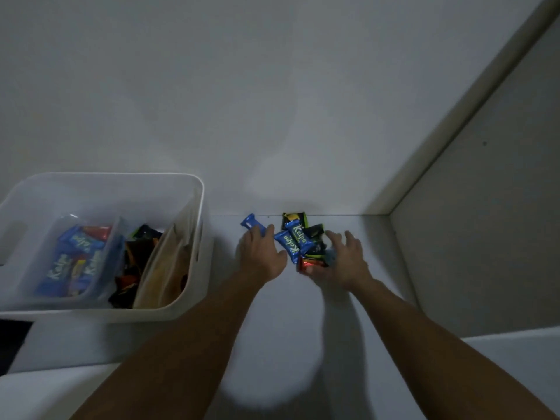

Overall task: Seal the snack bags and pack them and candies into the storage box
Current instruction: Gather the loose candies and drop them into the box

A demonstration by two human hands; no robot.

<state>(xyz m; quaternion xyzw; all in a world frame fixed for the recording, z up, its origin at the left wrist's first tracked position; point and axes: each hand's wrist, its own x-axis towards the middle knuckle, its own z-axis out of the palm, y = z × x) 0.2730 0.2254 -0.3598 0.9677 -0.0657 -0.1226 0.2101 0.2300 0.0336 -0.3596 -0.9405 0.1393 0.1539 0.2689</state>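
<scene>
A pile of wrapped candies (298, 239), blue, black-green and red, lies on the white table by the back wall. My left hand (262, 253) rests palm down at the pile's left side, its thumb against a blue candy and its fingers lying over one end of a blue bag clip (251, 222). My right hand (344, 257) is at the pile's right side with fingers spread, touching the red and black candies. The white storage box (198, 207) stands at the left. It holds a clear tub (116, 237) of blue candies, dark wrappers and a beige snack bag (165, 268).
The table (288, 328) meets a wall just behind the candies and a side panel (454, 237) at the right. The box overhangs the table's left front edge. Bare table lies between my forearms.
</scene>
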